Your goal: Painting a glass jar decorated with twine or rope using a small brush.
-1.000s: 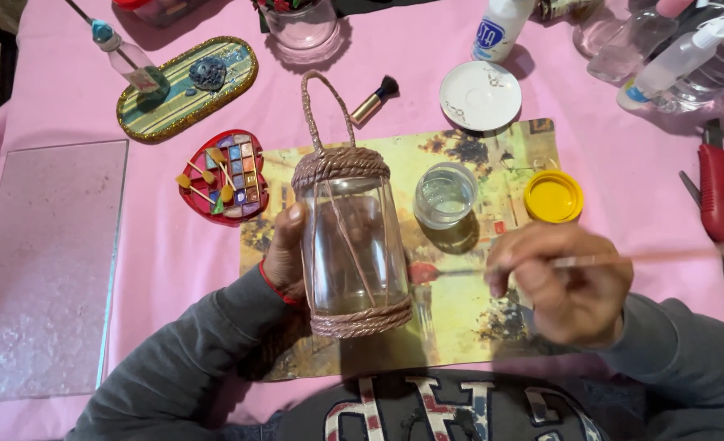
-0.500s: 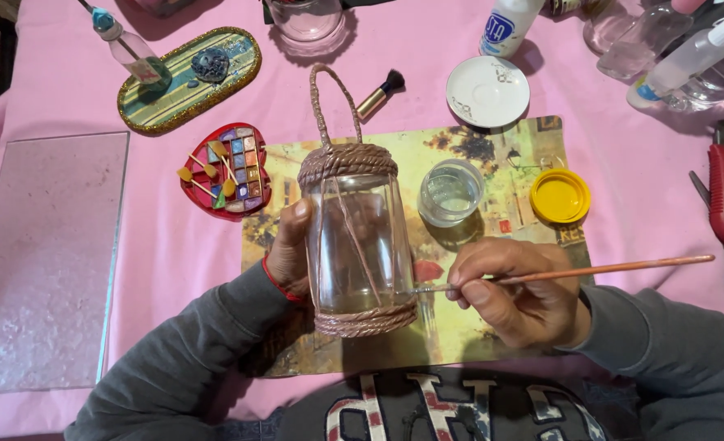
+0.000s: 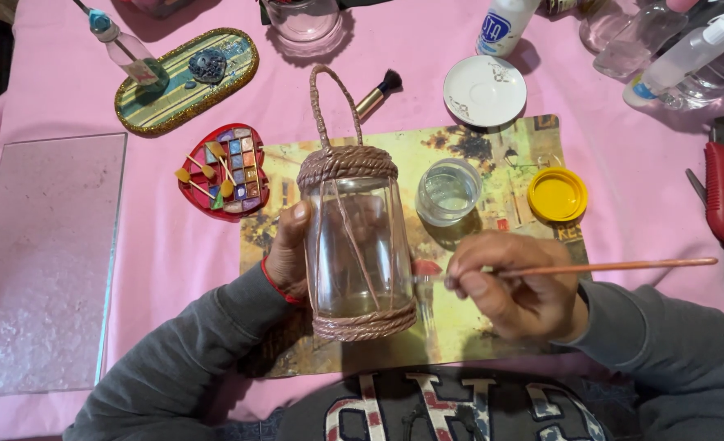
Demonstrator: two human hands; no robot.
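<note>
Bright, even overhead light, soft short shadows, faint glare on glass, sharp focus throughout.

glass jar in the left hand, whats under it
Under the glass jar lies a printed picture mat on the pink tablecloth. The left hand grips its side. The mat's picture right under the jar is blurred through the glass, so it cannot be made out.
</note>
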